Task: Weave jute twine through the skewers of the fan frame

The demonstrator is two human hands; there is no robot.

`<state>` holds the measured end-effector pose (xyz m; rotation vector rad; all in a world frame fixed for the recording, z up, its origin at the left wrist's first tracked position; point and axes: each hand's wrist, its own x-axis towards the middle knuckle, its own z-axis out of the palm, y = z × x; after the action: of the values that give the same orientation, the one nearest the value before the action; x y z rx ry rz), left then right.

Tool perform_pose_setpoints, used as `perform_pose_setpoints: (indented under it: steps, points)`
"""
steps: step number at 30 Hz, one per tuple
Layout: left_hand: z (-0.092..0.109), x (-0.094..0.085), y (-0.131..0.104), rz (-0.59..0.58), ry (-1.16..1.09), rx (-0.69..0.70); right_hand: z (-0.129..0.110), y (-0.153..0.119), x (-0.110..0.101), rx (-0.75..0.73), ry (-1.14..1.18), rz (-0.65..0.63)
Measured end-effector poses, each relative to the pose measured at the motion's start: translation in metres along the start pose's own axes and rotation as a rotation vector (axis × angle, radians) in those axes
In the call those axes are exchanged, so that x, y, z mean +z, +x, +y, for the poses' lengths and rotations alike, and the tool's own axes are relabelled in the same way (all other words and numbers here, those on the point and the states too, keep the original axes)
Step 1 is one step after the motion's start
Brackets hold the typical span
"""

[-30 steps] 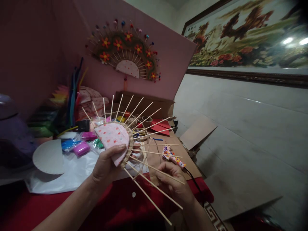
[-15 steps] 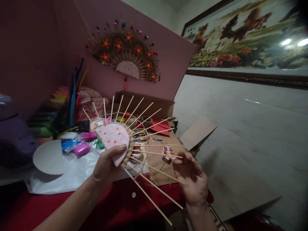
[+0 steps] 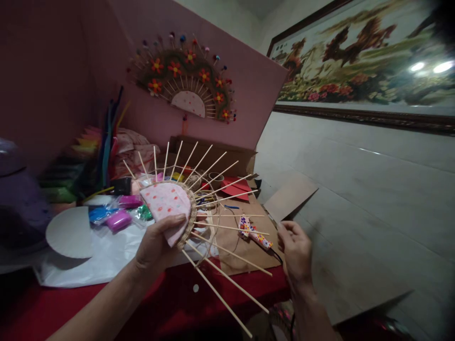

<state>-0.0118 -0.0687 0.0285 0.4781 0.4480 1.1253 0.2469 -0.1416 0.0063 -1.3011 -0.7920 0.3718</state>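
Note:
My left hand (image 3: 161, 239) grips a half-round woven piece by its straight edge, thumb on top of the pink dotted cloth (image 3: 170, 201) and fingers behind. Woven twine (image 3: 194, 210) rims the curve, and thin wooden sticks (image 3: 220, 227) fan outward from it. A loose strand of twine (image 3: 217, 237) loops among the sticks. Right of the stick tips, my right hand (image 3: 296, 251) is closed in a pinch; whatever lies between its fingertips is too small to make out. Beyond the sticks, a flower-patterned glue gun (image 3: 261, 238) lies on brown cardboard (image 3: 231, 260).
Bagged coloured clay (image 3: 119, 220) and a white half-disc (image 3: 69, 234) lie at left on white plastic (image 3: 117, 258). Red paper (image 3: 236, 188) and a roll of tape (image 3: 216, 177) sit behind. A finished flowered fan (image 3: 188, 80) hangs on the pink board. A tiled wall (image 3: 355, 199) bounds the right.
My right hand has moved right, away from the stick tips, and its fingers have closed into a pinch. More of the glue gun shows. The left hand and woven piece stay nearly still.

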Motion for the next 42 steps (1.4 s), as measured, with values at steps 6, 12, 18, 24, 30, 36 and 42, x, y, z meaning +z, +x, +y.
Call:
perform_pose_setpoints:
  steps: [6, 12, 18, 24, 30, 36, 42]
  points:
    - [-0.001, 0.004, -0.002, -0.009, 0.038, -0.005, -0.025, 0.007, 0.042, 0.249, 0.141, -0.550]
    - [-0.001, 0.002, -0.002, -0.010, 0.046, -0.056, -0.045, 0.001, 0.067, 0.168, 0.124, -0.713]
    - [-0.001, 0.002, -0.002, -0.023, 0.055, -0.047, -0.033, 0.002, 0.084, 0.097, 0.164, -0.551]
    - [-0.001, 0.001, -0.002, -0.035, 0.027, -0.060, 0.003, 0.046, 0.065, 0.094, 0.223, -0.161]
    - [-0.003, 0.001, 0.000, -0.030, 0.044, -0.053, -0.010, 0.068, 0.028, -0.068, 0.339, 0.123]
    - [-0.005, 0.000, 0.001, -0.035, 0.088, -0.074, -0.080, 0.021, 0.033, -0.214, -0.013, -0.387]
    - [-0.006, -0.001, 0.002, -0.059, 0.116, -0.121, -0.124, -0.013, 0.069, -0.633, -0.534, -0.957]
